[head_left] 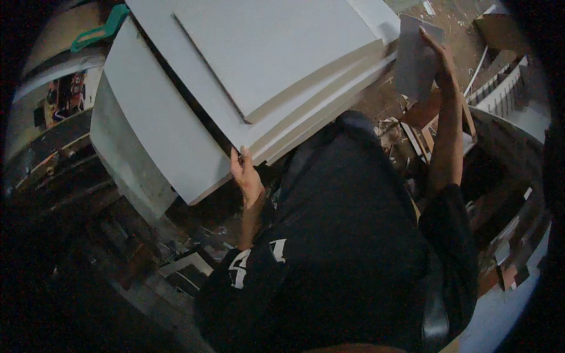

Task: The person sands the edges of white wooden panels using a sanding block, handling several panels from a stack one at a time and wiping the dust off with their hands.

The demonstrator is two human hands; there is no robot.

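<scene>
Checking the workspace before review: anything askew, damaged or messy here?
Yes. The stacked white boards are not squared up: their edges fan out in steps near the left hand. Offcuts and debris litter the floor below the right hand, which holds a small grey panel. No damage to the boards is visible.

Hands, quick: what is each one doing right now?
Left hand: fingers closed on the near edge of the stack of white boards.
Right hand: holding a small grey panel upright.
</scene>
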